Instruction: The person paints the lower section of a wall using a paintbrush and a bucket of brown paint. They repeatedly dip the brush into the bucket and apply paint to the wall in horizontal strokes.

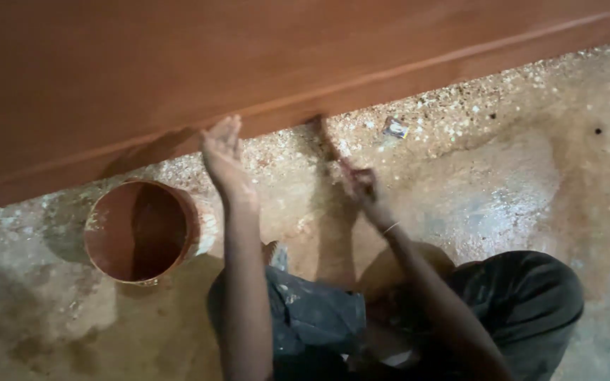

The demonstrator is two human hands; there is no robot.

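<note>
A wide reddish-brown wooden panel [248,63] fills the top, its lower edge just above a dusty floor [531,197]. A round bucket of brown stain [139,229] stands on the floor, left of the person's knees. The left hand [224,155] is spread flat, steadying near the panel's edge. The right hand [358,180] pinches a stained brush [323,137], blurred, its tip at the edge. Long even strokes along the grain, lightly loaded, would likely avoid drips.

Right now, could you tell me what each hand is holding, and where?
Right hand grips a blurred brush by its handle; left hand is open, holding nothing.
</note>
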